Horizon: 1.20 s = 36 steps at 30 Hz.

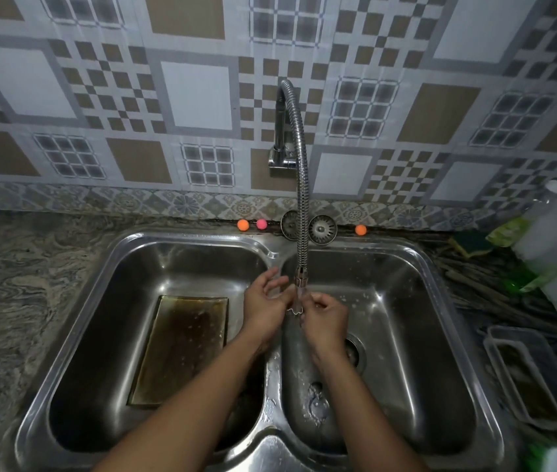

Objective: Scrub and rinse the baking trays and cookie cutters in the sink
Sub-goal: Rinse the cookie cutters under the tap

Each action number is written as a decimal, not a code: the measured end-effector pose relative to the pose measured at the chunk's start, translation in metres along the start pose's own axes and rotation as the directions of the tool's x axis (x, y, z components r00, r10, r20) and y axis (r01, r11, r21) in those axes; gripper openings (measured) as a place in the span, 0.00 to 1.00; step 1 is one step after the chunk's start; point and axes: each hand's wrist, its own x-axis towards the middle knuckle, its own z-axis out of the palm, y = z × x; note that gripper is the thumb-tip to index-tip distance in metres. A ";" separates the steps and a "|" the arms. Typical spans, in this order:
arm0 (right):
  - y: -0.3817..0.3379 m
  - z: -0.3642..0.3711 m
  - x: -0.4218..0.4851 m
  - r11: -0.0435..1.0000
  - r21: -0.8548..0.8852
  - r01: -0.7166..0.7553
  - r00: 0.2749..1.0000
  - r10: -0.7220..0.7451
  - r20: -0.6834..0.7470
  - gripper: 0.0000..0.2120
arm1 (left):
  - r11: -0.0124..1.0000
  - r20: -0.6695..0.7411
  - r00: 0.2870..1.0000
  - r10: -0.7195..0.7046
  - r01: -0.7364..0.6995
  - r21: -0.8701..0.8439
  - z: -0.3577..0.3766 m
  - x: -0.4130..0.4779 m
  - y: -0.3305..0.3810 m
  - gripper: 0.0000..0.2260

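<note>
1. The stained baking tray (181, 349) waits flat in the sink's (272, 396) left basin; the step in hand looks like rinsing the small cookie cutter (295, 311).
2. Right hand (325, 321) pinches the cutter, fingers curled together; left hand (263, 301) beside it, fingers loosely apart, holding nothing I can make out.
3. Turn the cutter slowly under the faucet's (301, 199) stream, keeping it low against splashes.
</note>
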 end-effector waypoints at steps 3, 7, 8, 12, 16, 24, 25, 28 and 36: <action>-0.003 0.001 -0.002 0.994 0.014 0.110 0.994 -0.110 0.018 0.05 | 0.990 0.072 0.991 -0.112 0.105 0.094 0.001 -0.004 0.009 0.04; 0.012 -0.009 0.002 0.972 -0.006 0.235 0.971 -0.235 0.032 0.12 | 0.959 0.199 0.939 -0.280 0.283 0.016 0.010 -0.003 0.022 0.11; 0.012 -0.012 0.002 0.970 -0.001 0.242 0.970 -0.241 0.023 0.13 | 0.955 0.206 0.935 -0.290 0.297 -0.006 0.012 -0.003 0.023 0.12; 0.007 -0.019 0.004 0.975 0.055 0.215 0.977 -0.215 -0.002 0.05 | 0.950 0.234 0.928 -0.289 0.309 -0.052 0.018 -0.006 0.021 0.11; 0.000 -0.015 0.008 0.979 0.009 0.206 0.975 -0.206 0.078 0.07 | 0.967 0.246 0.950 -0.192 0.226 -0.116 0.020 -0.012 0.012 0.11; -0.002 0.028 -0.002 0.799 0.470 -0.375 0.919 0.385 0.079 0.06 | 0.986 0.065 0.997 0.033 -0.022 -0.168 0.009 -0.016 0.002 0.22; -0.006 0.029 -0.005 0.745 0.527 -0.410 0.900 0.426 0.097 0.05 | 0.984 0.066 0.997 0.048 -0.036 -0.173 0.007 -0.016 0.002 0.25; -0.007 0.029 -0.007 0.801 0.493 -0.339 0.920 0.392 -0.003 0.08 | 0.991 0.097 0.992 0.076 -0.064 -0.119 0.000 -0.011 0.000 0.22; -0.008 0.016 0.002 0.992 0.110 -0.067 0.993 0.077 -0.085 0.08 | 0.999 -0.059 0.998 0.034 -0.031 0.043 0.003 -0.004 -0.011 0.03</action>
